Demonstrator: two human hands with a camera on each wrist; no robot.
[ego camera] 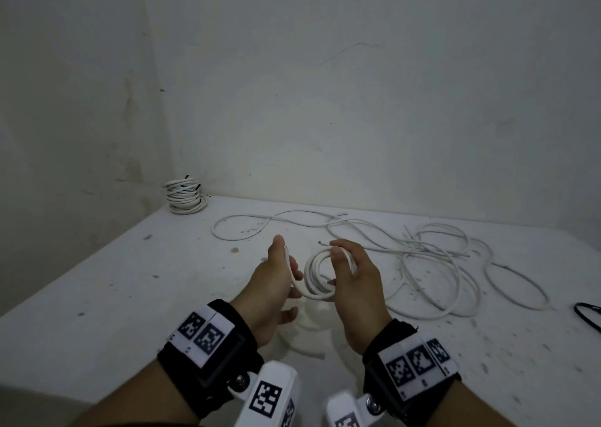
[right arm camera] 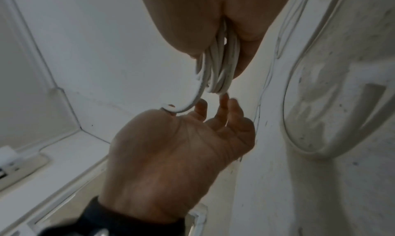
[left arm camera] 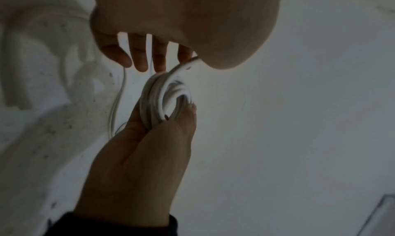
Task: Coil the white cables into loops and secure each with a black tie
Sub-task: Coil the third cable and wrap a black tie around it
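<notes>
right hand (ego camera: pixel 353 283) pinching small white cable coil (ego camera: pixel 320 275) above table (ego camera: pixel 97 296) centre; left hand (ego camera: pixel 274 277) fingers relaxed, cable tail end (ego camera: pixel 289 264) across palm. loose cables (ego camera: pixel 439 264) at 2 o'clock, tied coils (ego camera: pixel 185 195) at 11

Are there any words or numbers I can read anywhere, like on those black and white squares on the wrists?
No readable words or numbers anywhere.
Left wristband: square black-and-white code patterns only; tiny marks beneath them, too small to read.
Right wristband: the same kind of patterns; tiny marks below, too blurred to read.
White cable coil, held in the right hand: no print visible.
Wall and table: only stains and specks.
</notes>
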